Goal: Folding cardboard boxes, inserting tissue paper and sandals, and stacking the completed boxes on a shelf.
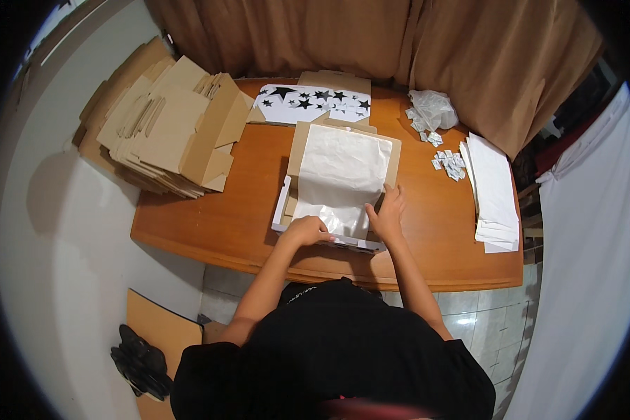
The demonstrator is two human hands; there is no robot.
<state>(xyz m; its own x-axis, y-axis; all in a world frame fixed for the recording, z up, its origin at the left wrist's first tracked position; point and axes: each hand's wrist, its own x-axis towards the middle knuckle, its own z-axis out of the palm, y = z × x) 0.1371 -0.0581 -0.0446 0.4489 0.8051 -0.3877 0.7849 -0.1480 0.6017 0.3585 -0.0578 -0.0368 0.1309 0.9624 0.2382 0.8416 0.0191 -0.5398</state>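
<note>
An open cardboard box (280, 210), white outside and brown inside, stands before me with its lid raised at the back. A large sheet of white paper (346, 155) lines it, running from the bottom up over the lid. My left hand (306, 230) is at the front left, its fingers curled at the paper's lower edge by the front wall. Over the right side is my right hand (390, 213), thumb apart from the fingers, touching the paper's edge. What lies under my left fingers is hidden.
A tall stack of flat brown cardboard boxes (157, 133) stands at the left. Behind the box lies a white piece with black stars (308, 101). To the right are small white packets (451, 166), a clear plastic bag (432, 110) and a pile of white paper (492, 185).
</note>
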